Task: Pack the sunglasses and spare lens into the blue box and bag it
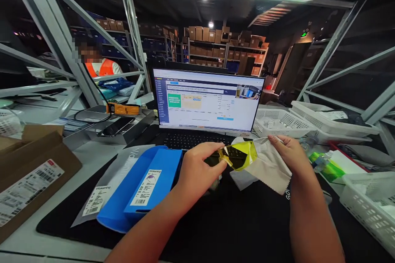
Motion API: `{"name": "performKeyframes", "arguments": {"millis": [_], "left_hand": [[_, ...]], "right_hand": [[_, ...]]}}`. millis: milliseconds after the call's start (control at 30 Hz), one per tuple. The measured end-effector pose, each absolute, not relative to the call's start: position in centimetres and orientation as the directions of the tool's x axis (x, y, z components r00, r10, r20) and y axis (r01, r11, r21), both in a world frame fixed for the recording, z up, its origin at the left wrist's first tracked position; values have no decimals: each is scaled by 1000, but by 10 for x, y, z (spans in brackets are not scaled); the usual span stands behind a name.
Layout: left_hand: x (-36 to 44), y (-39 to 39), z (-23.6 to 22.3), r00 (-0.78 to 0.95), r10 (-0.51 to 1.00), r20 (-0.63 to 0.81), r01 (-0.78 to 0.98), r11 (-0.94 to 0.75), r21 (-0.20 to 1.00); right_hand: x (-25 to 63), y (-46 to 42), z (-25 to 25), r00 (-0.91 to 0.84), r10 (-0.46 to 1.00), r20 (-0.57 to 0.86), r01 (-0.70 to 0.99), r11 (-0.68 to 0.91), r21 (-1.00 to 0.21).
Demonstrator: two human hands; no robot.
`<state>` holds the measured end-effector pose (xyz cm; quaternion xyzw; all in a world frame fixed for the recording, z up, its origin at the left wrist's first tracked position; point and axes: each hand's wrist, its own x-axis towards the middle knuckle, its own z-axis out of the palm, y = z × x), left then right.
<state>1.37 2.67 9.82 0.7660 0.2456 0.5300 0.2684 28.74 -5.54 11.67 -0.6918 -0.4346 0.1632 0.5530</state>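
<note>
Glasses (247, 156), yellow, just right of centre in the frame, in front of the keyboard (185, 140) and above the black mat (234, 230). Pinched at one end between thumb and fingers of the left hand (199, 166), with the far end overlapping the cloth (270, 170); cannot tell whether touching it. Gripped near its upper edge by the right hand (286, 152): the same cloth, otherwise hanging loose.

Likeliest trouble: a slip from the left pinch, brought on by a hard tug at the far end while supporting only the near one. From there, perhaps a drop onto mat or keyboard, and a scratch. Also possible: smudges, from fingertips so close to the lens; fine scratches, from any grit in the cloth; a bent frame, from twisting against a one-ended hold. At left of centre, a blue box (146, 189) on a bag (112, 176), close beside the left forearm; probably easy to knock with a careless elbow.
</note>
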Motion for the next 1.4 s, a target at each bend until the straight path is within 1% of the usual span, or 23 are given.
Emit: {"name": "performKeyframes", "arguments": {"millis": [100,167,233,333,367,433,467,533,633,667,733,800,867,967,1033,1067,1133,1167,1200,1233,1267,1367,1400], "left_hand": [[15,28,98,246,697,674,117,-711,693],[16,29,96,204,714,670,133,-698,704],[18,31,93,171,718,675,151,-696,702],[19,34,89,129,704,699,197,-709,677],[19,34,88,121,694,710,211,-717,665],[20,33,85,116,658,744,234,-746,623],[21,31,84,105,626,773,244,-770,590],[24,27,80,76,523,849,277,-829,486],[30,20,75,90,317,944,349,-898,268],[32,18,74,112,265,958,364,-908,208],[36,16,72,134,207,969,375,-916,144],[40,16,71,123,193,974,374,-918,134],[42,15,71,115,192,975,372,-918,136],[43,16,71,132,187,973,380,-917,125],[41,19,72,139,195,971,383,-915,129],[39,21,72,139,202,969,385,-913,135],[35,25,72,138,220,966,393,-907,151],[34,26,72,141,229,963,398,-904,156],[33,27,72,145,234,961,403,-901,158],[33,27,71,150,235,960,405,-901,157],[34,27,70,153,231,961,406,-901,152],[39,21,68,165,199,966,402,-908,119],[40,20,68,173,188,967,396,-912,106]], "right_hand": [[257,-43,109,643,708,294,284,137,-949],[228,-38,103,629,714,306,193,238,-952],[200,-39,99,509,812,288,66,297,-953],[174,-48,98,227,943,242,-116,273,-955],[172,-50,98,159,957,242,-133,264,-955],[174,-52,97,124,960,252,-90,264,-960],[176,-51,95,154,950,272,-39,281,-959],[178,-48,86,266,890,369,87,359,-929],[169,-40,70,475,689,548,237,499,-833],[165,-38,67,536,631,561,245,520,-818],[159,-34,66,619,598,510,141,554,-821],[159,-31,74,632,659,408,-67,571,-818],[164,-28,85,620,721,311,-256,560,-788],[167,-25,90,634,744,210,-380,536,-754],[161,-23,81,674,705,221,-333,557,-761],[156,-23,74,695,668,266,-256,575,-777],[146,-23,62,703,596,388,-37,575,-817],[144,-24,58,686,585,432,58,548,-834],[144,-24,57,662,599,450,108,518,-848],[146,-24,60,643,629,438,99,499,-861],[150,-24,64,628,664,406,39,494,-869],[169,-24,85,597,745,298,-234,517,-823],[173,-24,90,601,751,274,-290,524,-801]]}}
